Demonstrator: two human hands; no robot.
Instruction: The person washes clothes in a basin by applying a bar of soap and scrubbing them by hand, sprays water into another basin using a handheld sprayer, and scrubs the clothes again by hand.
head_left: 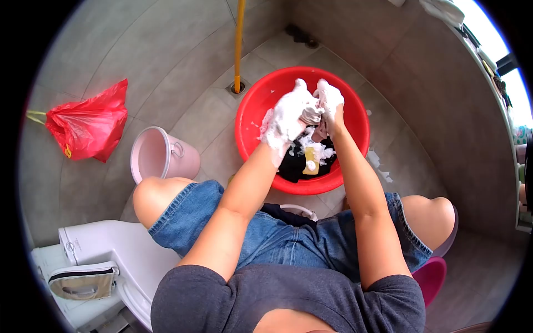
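Observation:
White foam thickly coats my left hand (290,117), which is closed on one side of a small bunched pale cloth (312,115). My right hand (331,105), also foamy, grips the cloth's other side, and part of the cloth hangs below. Foam hides most of the finger outlines. Both hands are over a round red basin (358,130). Inside it lies a black cloth (293,166) with clumps of foam. On top of that rests a yellow bar of soap (312,161) with a dab of foam.
A pink bucket (183,161) stands left of the basin. Farther left hangs a red plastic bag (91,125). A yellow pole (239,50) rises from a floor drain behind. A white toilet (105,238) is at lower left, and a magenta basin (432,280) at lower right.

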